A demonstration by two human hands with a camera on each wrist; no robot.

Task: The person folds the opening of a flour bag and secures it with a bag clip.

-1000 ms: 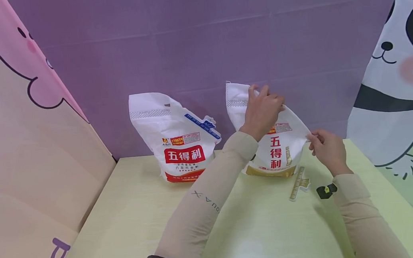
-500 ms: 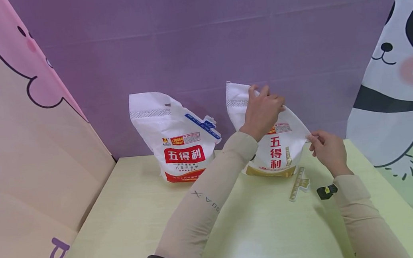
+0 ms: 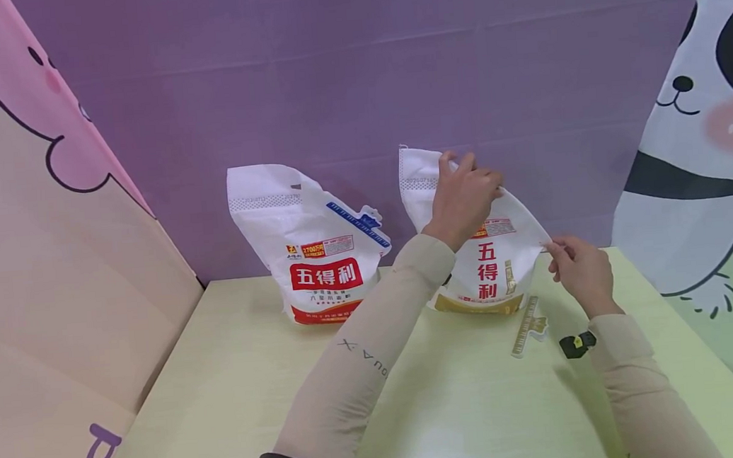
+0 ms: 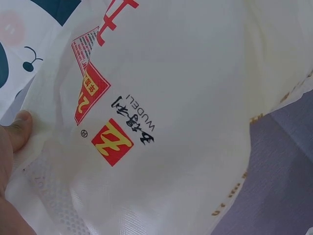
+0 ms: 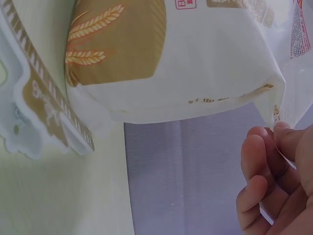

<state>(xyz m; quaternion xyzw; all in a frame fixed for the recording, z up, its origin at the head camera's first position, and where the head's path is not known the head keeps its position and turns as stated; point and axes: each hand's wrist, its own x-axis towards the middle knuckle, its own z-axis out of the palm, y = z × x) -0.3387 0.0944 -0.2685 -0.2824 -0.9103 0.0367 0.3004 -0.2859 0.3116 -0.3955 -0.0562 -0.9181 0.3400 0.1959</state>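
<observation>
A white flour bag point(image 3: 517, 247) with red lettering and a gold base stands upright at the back of the table. My left hand point(image 3: 466, 197) grips its upper edge, fingers over the top; the thumb shows against the white sheet in the left wrist view. On the right side, my right hand point(image 3: 580, 274) pinches the bag's side corner between thumb and fingertip and holds it stretched outward. The right wrist view shows that pinch close up, with the other fingers curled below. In front of the bag lies a flat gold ruler-marked piece point(image 3: 526, 328) with a shaped tab.
Left of my left forearm stands a second flour bag point(image 3: 325, 274) with a red label and a blue ruler-marked strip point(image 3: 360, 224) on its slanted shoulder. A small black object point(image 3: 577, 345) with a yellow spot is at my right wrist. A purple backdrop point(image 3: 331, 82) rises behind the table.
</observation>
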